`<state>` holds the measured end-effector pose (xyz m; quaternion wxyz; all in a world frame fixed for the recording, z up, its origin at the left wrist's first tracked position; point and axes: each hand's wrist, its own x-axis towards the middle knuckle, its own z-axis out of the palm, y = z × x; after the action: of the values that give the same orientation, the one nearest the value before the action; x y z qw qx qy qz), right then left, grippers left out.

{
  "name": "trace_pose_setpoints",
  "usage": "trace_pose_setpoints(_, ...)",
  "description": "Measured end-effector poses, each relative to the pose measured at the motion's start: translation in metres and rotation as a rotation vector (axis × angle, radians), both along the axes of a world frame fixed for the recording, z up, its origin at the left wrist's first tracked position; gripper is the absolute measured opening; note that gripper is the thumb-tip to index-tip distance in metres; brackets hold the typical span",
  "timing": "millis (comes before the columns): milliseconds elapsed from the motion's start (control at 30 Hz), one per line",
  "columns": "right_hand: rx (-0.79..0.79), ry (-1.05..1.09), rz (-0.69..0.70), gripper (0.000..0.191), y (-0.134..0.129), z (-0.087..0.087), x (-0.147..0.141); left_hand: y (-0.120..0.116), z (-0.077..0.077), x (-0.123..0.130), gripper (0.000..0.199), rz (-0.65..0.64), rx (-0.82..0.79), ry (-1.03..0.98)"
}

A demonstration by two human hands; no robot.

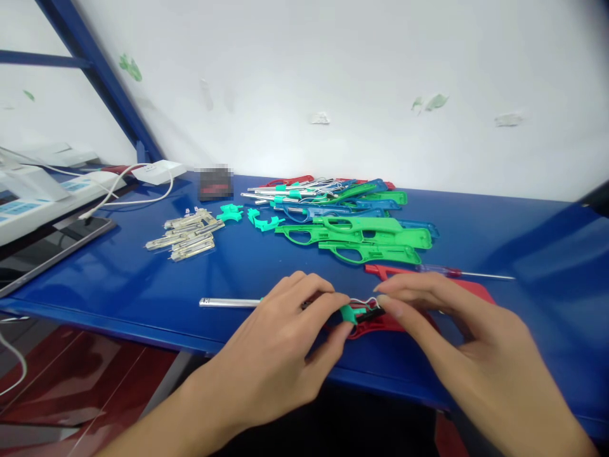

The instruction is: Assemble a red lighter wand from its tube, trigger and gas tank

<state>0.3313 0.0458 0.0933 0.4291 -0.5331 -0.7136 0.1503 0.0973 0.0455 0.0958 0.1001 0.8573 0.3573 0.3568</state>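
In front of me lies a half-assembled long-nosed lighter, its metal tube (228, 303) sticking out to the left and its red handle shell (394, 324) partly under my hands. My left hand (290, 343) is closed, thumb and index finger pinching a teal trigger piece (349, 313) in the shell. My right hand (466, 330) pinches at a thin white wire (368, 301) beside a black part (370, 315); its fingertips hide the exact grip. Behind the right hand lie another red handle shell (378, 271) and a screwdriver (485, 275).
Green handle shells (371, 228) lie stacked behind, with metal tubes (276, 195) and blue shells beyond. Clear plastic parts (190, 235) and teal pieces (264, 222) lie left of them. A phone-like dark device (57, 247), power strip (66, 197) and cable occupy the left end.
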Motion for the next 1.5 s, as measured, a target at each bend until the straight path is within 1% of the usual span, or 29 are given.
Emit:
trace_pose_setpoints(200,0.006,0.017,0.005,0.010,-0.001,0.002,0.000,0.000,0.000,0.000,0.017,-0.003,0.021,0.002)
trace_pose_setpoints(400,-0.023,0.022,0.023,0.006,-0.002,0.006,0.001,0.000,0.000,0.001,0.016,0.005,0.021,0.007)
trace_pose_setpoints(600,0.026,0.013,0.001,0.012,-0.001,0.011,-0.002,0.000,-0.001,0.000,0.017,0.001,0.020,0.007)
trace_pose_setpoints(833,0.022,0.045,-0.018,0.012,0.000,0.015,-0.004,-0.001,0.000,0.001,0.018,0.002,0.023,0.022)
trace_pose_setpoints(1200,-0.034,0.103,0.020,0.009,-0.003,0.011,-0.004,0.000,0.002,-0.001,0.019,-0.018,0.036,0.059)
trace_pose_setpoints(1333,-0.010,0.087,0.013,0.016,-0.002,0.014,-0.006,0.000,-0.001,-0.001,0.018,-0.016,0.051,0.054)
trace_pose_setpoints(1500,0.011,0.072,0.011,0.014,-0.001,0.015,-0.007,-0.002,0.002,0.000,0.017,-0.017,0.014,0.029)
